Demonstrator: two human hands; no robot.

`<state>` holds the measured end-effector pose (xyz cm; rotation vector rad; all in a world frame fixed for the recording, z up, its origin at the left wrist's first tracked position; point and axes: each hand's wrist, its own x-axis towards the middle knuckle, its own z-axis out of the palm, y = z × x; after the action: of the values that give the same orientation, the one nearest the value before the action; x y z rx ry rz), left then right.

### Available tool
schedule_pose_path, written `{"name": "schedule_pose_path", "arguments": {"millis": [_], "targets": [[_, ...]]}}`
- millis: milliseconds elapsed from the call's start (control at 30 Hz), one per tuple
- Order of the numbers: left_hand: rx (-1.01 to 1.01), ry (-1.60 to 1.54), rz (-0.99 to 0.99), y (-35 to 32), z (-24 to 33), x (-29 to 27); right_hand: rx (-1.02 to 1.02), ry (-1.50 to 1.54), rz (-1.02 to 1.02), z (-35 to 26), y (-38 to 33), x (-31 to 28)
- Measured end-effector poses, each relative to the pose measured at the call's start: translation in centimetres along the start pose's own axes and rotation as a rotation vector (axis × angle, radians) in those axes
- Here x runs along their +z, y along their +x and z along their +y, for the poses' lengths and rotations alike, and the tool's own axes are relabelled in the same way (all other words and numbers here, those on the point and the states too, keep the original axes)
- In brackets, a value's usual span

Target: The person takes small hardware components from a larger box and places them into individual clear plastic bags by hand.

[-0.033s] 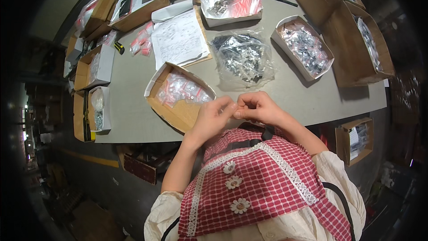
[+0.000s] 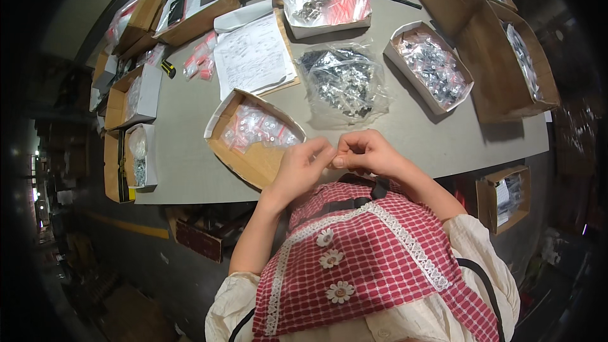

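Observation:
My left hand [image 2: 305, 163] and my right hand [image 2: 367, 152] meet at the table's near edge, just above the apron. Fingertips touch or nearly touch, pinched together; whatever they hold is too small or hidden to name. My left fingers are slightly smeared. Beside my left hand lies a cardboard tray [image 2: 263, 161] with small clear, red-edged bags [image 2: 258, 128] holding pale washer-like parts. Beyond my hands rests a clear plastic bag [image 2: 345, 82] full of dark and shiny small parts. At the right, a white box [image 2: 432, 66] is filled with small packed bags.
Paper sheets [image 2: 253, 57] lie at the back left beside loose red-edged bags [image 2: 201, 57] and a yellow cutter [image 2: 168, 68]. Another box [image 2: 329, 27] holds red-edged bags and metal parts. Tall cartons [image 2: 487, 82] stand at the right edge; small boxes [image 2: 152, 98] line the left.

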<state>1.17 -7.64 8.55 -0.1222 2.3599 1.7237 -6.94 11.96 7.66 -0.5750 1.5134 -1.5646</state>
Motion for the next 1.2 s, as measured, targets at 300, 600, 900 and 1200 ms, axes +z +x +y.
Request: {"name": "schedule_pose_path", "arguments": {"millis": [300, 600, 900, 1200], "targets": [[0.183, 0.408, 0.229, -0.7, 0.3, 3.6, -0.297, -0.715, 0.526, 1.6, -0.5, 1.0], [0.595, 0.509, 0.345, 1.1, -0.4, 3.0, 0.013, -0.081, 0.377, 1.9, -0.5, -0.3], [0.477, 0.43, 0.399, 1.2, -2.9, 2.9, -0.376, -1.106, 0.626, 5.1, 2.8, -4.8], [0.484, 0.409, 0.353, 1.1, -4.0, 3.4, -0.242, -0.949, 0.516, 8.4, 2.3, -6.3]]}}
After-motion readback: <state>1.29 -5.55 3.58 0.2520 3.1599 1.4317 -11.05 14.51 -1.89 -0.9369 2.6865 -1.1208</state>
